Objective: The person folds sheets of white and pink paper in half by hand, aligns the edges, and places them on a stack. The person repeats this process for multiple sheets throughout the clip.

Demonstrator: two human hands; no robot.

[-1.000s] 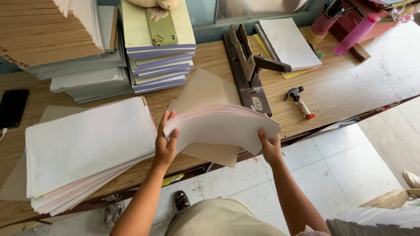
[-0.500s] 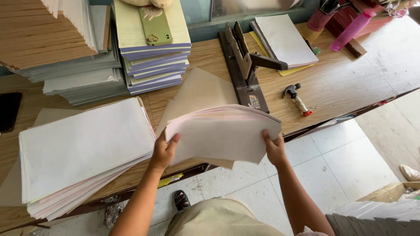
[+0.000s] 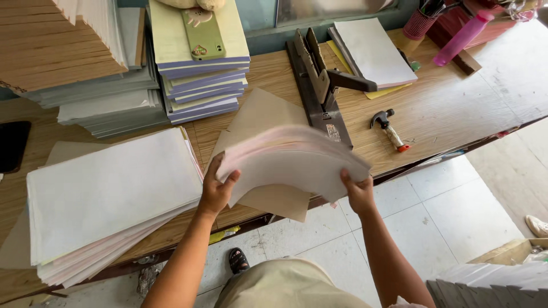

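Left hand (image 3: 216,191) and right hand (image 3: 358,193) grip a curved paper sheaf (image 3: 294,162) above brown card (image 3: 268,117) on the table (image 3: 456,108).

Bright, even daylight fills the frame, strongest at the right, where the desk (image 3: 456,108) and the pale floor tiles (image 3: 456,211) are nearly washed out. Shadows are soft and short; a small one is cast by the hammer (image 3: 388,128) at centre right. The upper left is dimmer. The sheaf of paper (image 3: 294,162) at the centre is smeared by motion blur along its upper edge, while the stacks around it are rendered sharply. Straight lines are bowed towards the frame edges by wide-angle distortion.
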